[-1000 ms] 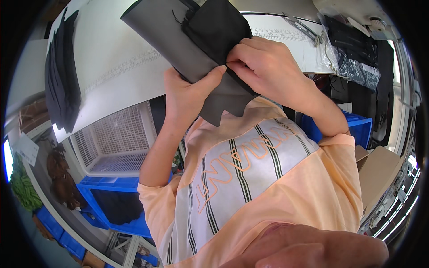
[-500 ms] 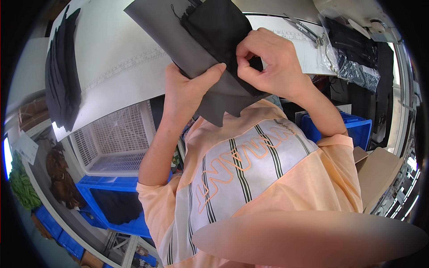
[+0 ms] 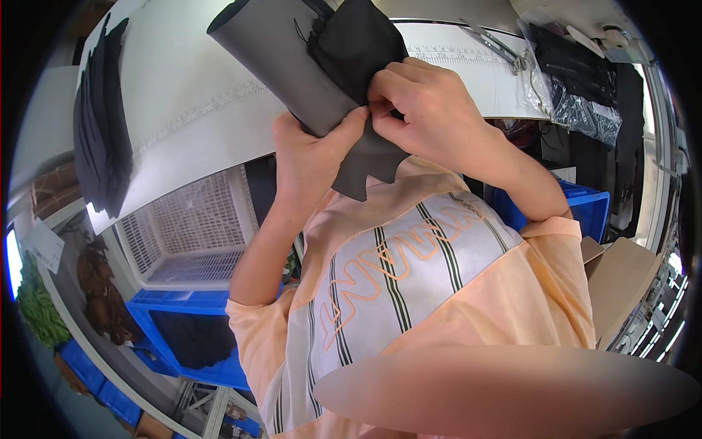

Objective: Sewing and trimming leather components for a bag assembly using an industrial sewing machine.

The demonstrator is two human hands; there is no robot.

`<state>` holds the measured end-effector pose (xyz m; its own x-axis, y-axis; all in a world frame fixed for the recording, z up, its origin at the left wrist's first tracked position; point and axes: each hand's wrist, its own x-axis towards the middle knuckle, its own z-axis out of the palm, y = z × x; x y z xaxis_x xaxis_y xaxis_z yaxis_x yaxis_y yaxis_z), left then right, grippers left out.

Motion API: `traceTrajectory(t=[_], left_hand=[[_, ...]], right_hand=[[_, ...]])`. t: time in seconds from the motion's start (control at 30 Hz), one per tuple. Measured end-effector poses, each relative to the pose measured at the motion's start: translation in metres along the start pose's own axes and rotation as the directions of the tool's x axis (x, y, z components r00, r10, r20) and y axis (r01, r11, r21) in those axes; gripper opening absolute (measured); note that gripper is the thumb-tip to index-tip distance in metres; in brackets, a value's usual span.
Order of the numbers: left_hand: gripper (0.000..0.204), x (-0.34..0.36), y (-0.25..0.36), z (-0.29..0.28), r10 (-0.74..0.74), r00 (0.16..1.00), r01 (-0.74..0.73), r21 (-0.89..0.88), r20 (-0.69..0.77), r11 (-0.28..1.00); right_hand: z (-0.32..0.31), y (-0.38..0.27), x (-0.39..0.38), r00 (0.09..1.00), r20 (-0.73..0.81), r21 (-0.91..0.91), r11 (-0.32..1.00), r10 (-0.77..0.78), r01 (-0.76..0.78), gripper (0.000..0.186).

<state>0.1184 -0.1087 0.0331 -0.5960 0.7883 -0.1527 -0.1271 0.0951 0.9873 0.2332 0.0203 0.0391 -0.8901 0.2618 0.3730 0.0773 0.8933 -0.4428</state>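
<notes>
Single head-worn fisheye view, steeply downward from close above striped shirt (image 3: pixel 431 263) and white table (image 3: pixel 190 102)

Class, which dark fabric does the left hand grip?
The left hand grips the grey sheet, notched below; the black piece overlaps it, the dark stack lies farther left.

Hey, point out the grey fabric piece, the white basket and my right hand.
Grey fabric piece (image 3: pixel 281 62): head view, on its broad upper part.
White basket (image 3: pixel 199 212): head view, on its mesh.
Right hand (image 3: pixel 433 104): head view, on its back.
</notes>
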Motion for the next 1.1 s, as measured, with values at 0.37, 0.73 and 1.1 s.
traceTrajectory(t=[0.37, 0.73, 1.1], left_hand=[[0.025, 0.008, 0.003, -0.009, -0.112, 0.993, 0.113, -0.018, 0.046, 0.993], [0.032, 0.015, 0.078, -0.054, 0.487, 0.816, -0.578, 0.451, 0.311, 0.680], [0.048, 0.014, 0.000, -0.062, 0.529, 0.496, -0.818, 0.575, 0.688, 0.021]], right_hand=[[-0.021, 0.020, 0.010, 0.957, -0.291, 0.091, 0.996, 0.020, 0.006, 0.012], [-0.052, 0.017, 0.022, 0.999, -0.038, 0.535, 0.845, 0.028, -0.004, 0.022], [0.000, 0.031, -0.013, 0.954, 0.166, -0.134, 0.953, -0.250, 0.273, 0.039]])
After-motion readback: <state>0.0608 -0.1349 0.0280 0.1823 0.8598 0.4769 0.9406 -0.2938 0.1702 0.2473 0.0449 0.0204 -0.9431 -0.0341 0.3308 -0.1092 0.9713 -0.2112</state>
